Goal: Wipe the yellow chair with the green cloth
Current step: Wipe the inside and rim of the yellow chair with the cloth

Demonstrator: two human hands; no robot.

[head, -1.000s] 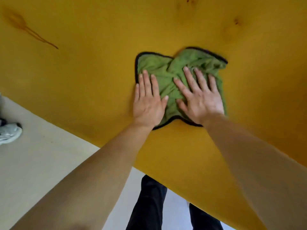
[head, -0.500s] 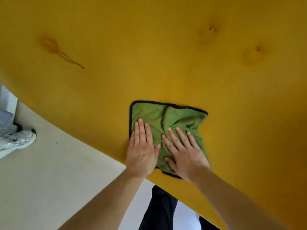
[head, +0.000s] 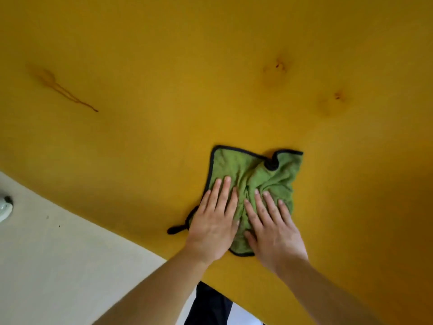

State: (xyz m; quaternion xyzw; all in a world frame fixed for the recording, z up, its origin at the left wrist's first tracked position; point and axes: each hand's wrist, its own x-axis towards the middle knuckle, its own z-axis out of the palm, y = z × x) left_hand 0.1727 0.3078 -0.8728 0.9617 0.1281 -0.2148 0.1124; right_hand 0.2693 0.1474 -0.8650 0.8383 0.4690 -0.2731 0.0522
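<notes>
Landmark: the big mustard-yellow upholstered chair surface [head: 164,148], it fills pretty much the whole view, so everything below is placed against it.
Cloth: crumpled green microfibre cloth with black stitched edging [head: 262,181], lying flat-ish on the chair fabric, close to the chair's near edge and a bit right of its middle. A little black loop tab [head: 174,229] sticks out from the cloth's near-left corner onto the yellow.
Left hand: left hand [head: 214,221] is palm down, fingers straight and together, pressed on the left part of the cloth. Not gripping anything, just flat.
Right hand: right hand [head: 273,227] same deal, palm down with fingers slightly spread, pressed on the cloth's right part, thumb almost touching the left hand.
Marks: a long brownish streak stain [head: 68,92] on the chair's far-left area, well away from the cloth, plus two darker dimpled spots [head: 278,65] on the far-right side.
Floor: pale beige floor [head: 58,266] shows past the chair's near-left edge.
Legs: dark trousers [head: 210,303] just below the chair's near edge.
</notes>
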